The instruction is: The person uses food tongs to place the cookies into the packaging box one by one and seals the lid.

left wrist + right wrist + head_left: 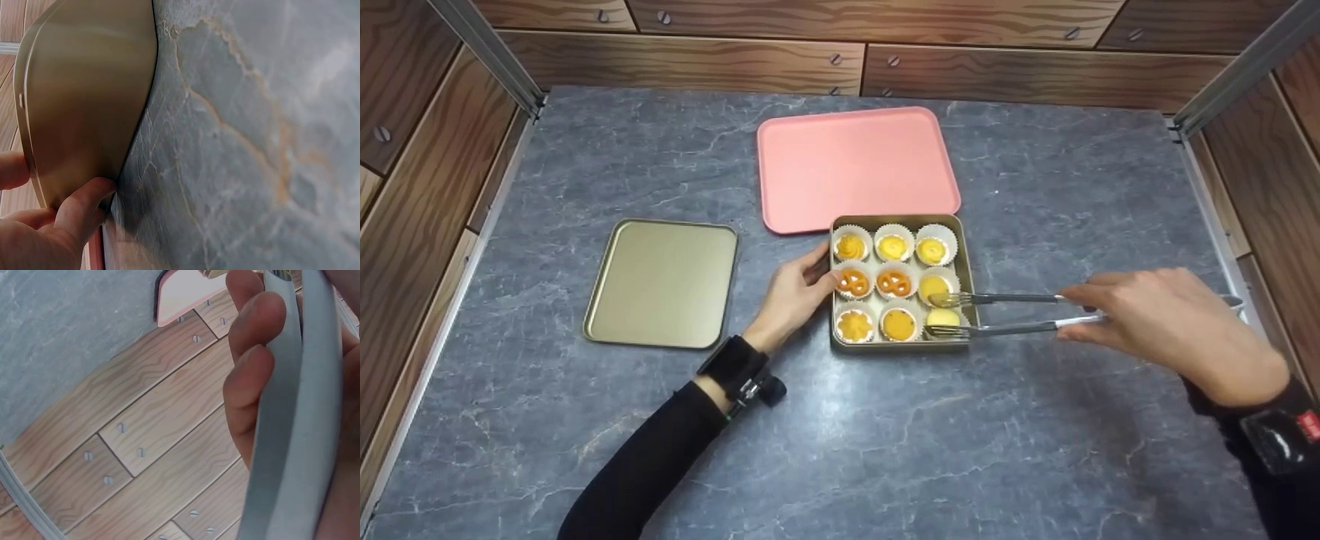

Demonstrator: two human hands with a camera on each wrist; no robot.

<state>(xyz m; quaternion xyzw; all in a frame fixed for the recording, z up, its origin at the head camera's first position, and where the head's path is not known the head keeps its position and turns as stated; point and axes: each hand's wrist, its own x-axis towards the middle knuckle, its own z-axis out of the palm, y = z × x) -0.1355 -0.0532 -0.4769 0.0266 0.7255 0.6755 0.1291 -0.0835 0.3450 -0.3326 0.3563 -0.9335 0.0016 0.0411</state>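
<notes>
A square gold tin [900, 349] holds rows of cookies in white paper cups. My left hand [797, 294] grips its left side, thumb over the rim and fingers against the outer wall [90, 112]. From the right, my right hand [1166, 322] holds a pair of tongs [1020, 327] with grey handles and fork-shaped metal tips. One tip lies over the middle cookie [934, 287] of the right column. The other tip overlaps the pale yellow cookie [943, 319] in the front right corner. Two pretzel-shaped cookies [894, 283] share the middle row.
Behind the tin lies a pink tray [855, 169], its front edge close to the tin's back left corner. A gold lid [664, 285] lies to the left on the grey marbled table [840, 450]. Wood-patterned panels [697, 64] border the table at the back and sides.
</notes>
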